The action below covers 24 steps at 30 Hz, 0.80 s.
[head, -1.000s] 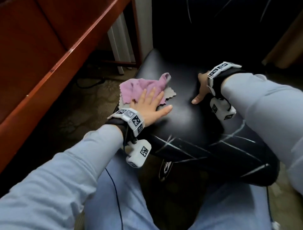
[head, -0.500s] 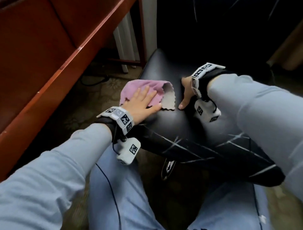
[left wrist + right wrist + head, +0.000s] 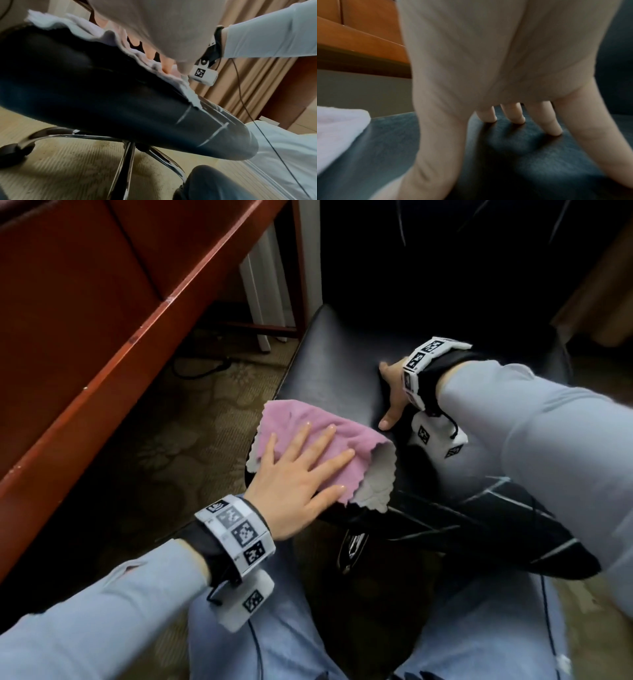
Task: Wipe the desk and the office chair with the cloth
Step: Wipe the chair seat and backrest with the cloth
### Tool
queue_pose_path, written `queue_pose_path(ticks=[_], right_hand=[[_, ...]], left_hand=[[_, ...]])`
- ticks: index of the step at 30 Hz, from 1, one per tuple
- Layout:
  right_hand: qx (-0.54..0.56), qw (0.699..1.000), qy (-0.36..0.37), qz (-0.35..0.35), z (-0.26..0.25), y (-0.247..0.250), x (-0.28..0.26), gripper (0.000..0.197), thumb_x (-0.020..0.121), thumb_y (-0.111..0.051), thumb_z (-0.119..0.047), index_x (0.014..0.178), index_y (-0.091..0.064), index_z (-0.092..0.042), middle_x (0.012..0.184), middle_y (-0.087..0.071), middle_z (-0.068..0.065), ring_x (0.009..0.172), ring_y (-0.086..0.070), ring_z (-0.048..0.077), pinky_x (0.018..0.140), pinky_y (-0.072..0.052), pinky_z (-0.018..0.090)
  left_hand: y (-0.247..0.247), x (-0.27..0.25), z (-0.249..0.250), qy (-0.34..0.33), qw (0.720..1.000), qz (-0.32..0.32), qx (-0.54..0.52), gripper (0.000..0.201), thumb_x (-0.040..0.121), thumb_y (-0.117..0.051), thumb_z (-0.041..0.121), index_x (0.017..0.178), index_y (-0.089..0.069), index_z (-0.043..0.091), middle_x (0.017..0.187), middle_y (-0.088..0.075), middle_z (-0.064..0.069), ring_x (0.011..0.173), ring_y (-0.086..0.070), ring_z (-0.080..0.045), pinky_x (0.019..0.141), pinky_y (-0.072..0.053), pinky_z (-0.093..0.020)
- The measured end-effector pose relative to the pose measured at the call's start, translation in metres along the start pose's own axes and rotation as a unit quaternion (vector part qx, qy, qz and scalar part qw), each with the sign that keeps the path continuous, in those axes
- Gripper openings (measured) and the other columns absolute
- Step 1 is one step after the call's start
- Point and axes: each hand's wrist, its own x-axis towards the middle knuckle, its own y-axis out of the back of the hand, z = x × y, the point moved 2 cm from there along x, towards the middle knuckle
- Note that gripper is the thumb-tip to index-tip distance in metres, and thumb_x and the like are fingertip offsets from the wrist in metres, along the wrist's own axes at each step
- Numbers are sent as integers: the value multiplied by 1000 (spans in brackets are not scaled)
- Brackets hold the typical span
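A pink cloth with a white underside lies on the front left corner of the black office chair seat. My left hand lies flat on the cloth, fingers straight and spread, pressing it down. In the left wrist view the cloth's scalloped white edge hangs over the seat rim under my left hand. My right hand rests on the seat to the right of the cloth, fingers spread; its fingertips touch the leather. The cloth shows at left there.
The red-brown wooden desk runs along the left, its edge above patterned carpet. A dark cable lies on the floor under it. The chair's chrome base and a castor stand below the seat. My legs in light trousers are close in front.
My left hand has slid the cloth toward the seat's front left corner, nearer to me. My right hand has stayed on the seat and shifted slightly.
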Motion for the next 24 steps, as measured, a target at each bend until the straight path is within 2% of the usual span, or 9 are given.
queue_pose_path(ticks=[3,6,9,11,13,16,21,22,24], right_hand=[[2,1000,3,19,1,3,-11,145,16,-71,-85,138,-47,-9,119,-66,14,107,-64,33,96,-51,45],[92,996,14,-3,5,4,-18,91,67,-88,-32,141,-44,-1,141,-47,25,131,-44,40,108,-36,46],[95,995,12,-3,11,3,-18,86,72,-86,-16,142,-41,2,146,-40,27,136,-37,41,111,-31,46],[104,994,15,1,10,-2,-13,89,70,-87,-19,143,-40,2,146,-40,26,136,-38,40,112,-32,46],[96,995,9,-2,6,-4,-9,101,63,-90,-42,143,-42,-2,141,-50,22,130,-47,38,109,-39,44],[53,998,10,13,1,0,-7,127,41,-81,-76,143,-44,-9,126,-64,11,114,-62,33,99,-50,44],[-15,1000,-9,6,7,-12,18,146,9,-74,-85,133,-52,-10,102,-70,12,89,-68,38,83,-55,51],[-23,1000,-14,15,7,-14,21,146,8,-74,-84,133,-52,-12,101,-70,11,86,-68,36,82,-55,51],[24,999,11,30,1,-8,2,131,29,-83,-75,139,-49,-13,115,-68,12,100,-66,35,91,-53,48]], left_hand=[[5,7,4,29,999,18,39,65,90,-4,69,153,0,53,165,18,12,150,24,-27,111,0,-74],[22,12,6,68,990,112,46,64,93,-23,61,154,-28,41,168,-1,3,153,9,-35,109,-3,-78],[15,26,-2,106,989,101,7,72,90,-18,67,157,-18,40,168,6,-1,152,10,-36,114,-2,-71],[0,33,-7,117,992,40,-36,79,84,-7,75,156,1,45,166,19,1,150,20,-34,116,2,-67],[-9,30,-4,87,995,12,-41,82,81,-4,79,154,12,46,164,24,3,148,26,-35,117,5,-65],[-15,14,4,12,1000,-1,-17,77,83,-3,78,153,15,49,163,27,6,147,29,-32,118,12,-60],[-2,54,-36,62,996,-18,-55,68,90,-9,75,152,8,54,164,20,11,151,20,-27,119,12,-53],[2,62,-43,75,995,-16,-65,67,91,-14,75,152,6,54,165,17,11,152,18,-28,120,10,-54],[2,63,-41,62,997,-6,-39,72,87,-11,78,152,7,53,165,17,9,151,18,-30,121,7,-58]])
